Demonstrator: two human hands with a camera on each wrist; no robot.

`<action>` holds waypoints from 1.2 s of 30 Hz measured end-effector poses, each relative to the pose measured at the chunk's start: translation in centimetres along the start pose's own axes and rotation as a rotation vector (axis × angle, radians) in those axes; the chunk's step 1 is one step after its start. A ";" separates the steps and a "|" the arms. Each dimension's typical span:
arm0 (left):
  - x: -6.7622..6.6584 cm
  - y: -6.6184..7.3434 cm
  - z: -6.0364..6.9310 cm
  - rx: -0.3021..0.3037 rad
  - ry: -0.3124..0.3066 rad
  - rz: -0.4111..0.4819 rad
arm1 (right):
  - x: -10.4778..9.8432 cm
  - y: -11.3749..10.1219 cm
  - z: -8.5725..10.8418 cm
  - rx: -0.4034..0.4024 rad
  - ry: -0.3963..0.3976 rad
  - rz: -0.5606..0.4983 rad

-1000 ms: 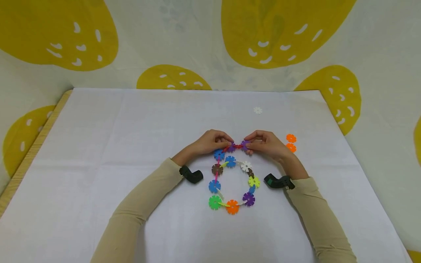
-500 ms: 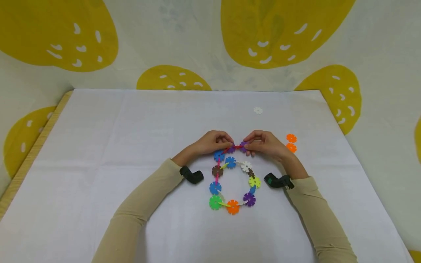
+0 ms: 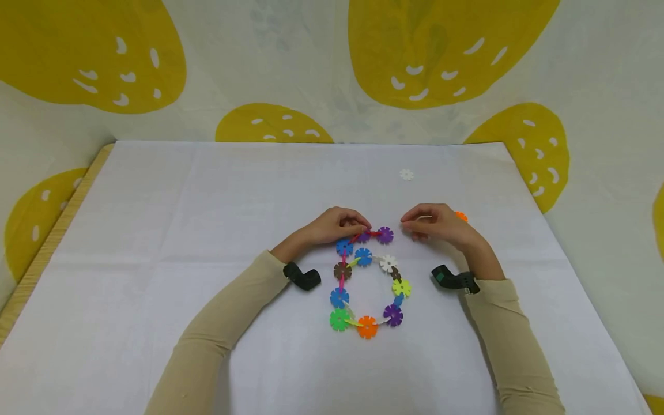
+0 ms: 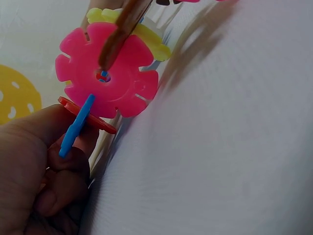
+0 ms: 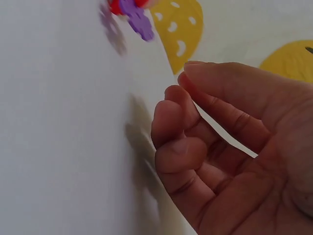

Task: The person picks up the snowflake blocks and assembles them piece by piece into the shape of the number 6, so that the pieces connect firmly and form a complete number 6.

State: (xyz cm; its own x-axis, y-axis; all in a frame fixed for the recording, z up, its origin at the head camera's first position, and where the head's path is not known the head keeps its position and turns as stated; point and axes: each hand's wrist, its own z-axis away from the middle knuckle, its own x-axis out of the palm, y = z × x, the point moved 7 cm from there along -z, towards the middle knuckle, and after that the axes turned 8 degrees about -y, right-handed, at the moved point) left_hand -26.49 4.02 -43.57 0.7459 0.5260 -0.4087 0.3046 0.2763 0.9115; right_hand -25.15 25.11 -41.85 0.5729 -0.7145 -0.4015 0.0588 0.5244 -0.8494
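Observation:
My left hand (image 3: pixel 334 225) pinches the purple disc (image 3: pixel 363 235) near the top of a chain of notched discs. A red disc joins it to the end purple disc (image 3: pixel 385 235), also visible as a purple disc (image 5: pixel 137 19) in the right wrist view. In the left wrist view, my left fingers (image 4: pixel 68 191) are at a red disc (image 4: pixel 102 125), beside a blue disc (image 4: pixel 74 131) and a pink disc (image 4: pixel 110 73). My right hand (image 3: pixel 441 223) is right of the end disc, holding nothing; its fingers (image 5: pixel 178 152) are loosely bent with empty space around the tips.
Below the hands the chain forms a loop, with a green disc (image 3: pixel 339 319), an orange disc (image 3: pixel 367 327) and a yellow disc (image 3: pixel 401 287). A white disc (image 3: pixel 407 174) lies farther back. One loose orange disc (image 3: pixel 461 217) shows partly behind my right hand.
My right hand has let go of the end purple disc and moved right, covering most of the loose orange discs. My left hand keeps its grip in nearly the same place.

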 end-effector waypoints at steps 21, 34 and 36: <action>-0.1 -0.1 0.1 -0.003 0.007 0.033 | -6.3 3.2 4.7 0.095 0.101 0.073; 0.0 0.1 0.1 0.004 0.006 0.029 | -7.5 4.8 6.3 0.121 0.080 0.144; -0.1 0.1 0.1 0.003 0.008 0.033 | -7.5 4.6 6.4 0.114 0.080 0.132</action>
State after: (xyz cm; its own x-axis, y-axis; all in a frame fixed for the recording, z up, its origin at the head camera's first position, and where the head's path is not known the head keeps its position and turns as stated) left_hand -26.49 3.90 -43.45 0.7511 0.5409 -0.3785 0.2814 0.2563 0.9247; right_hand -23.95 35.89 -40.54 0.5155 -0.6681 -0.5366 0.0819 0.6618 -0.7452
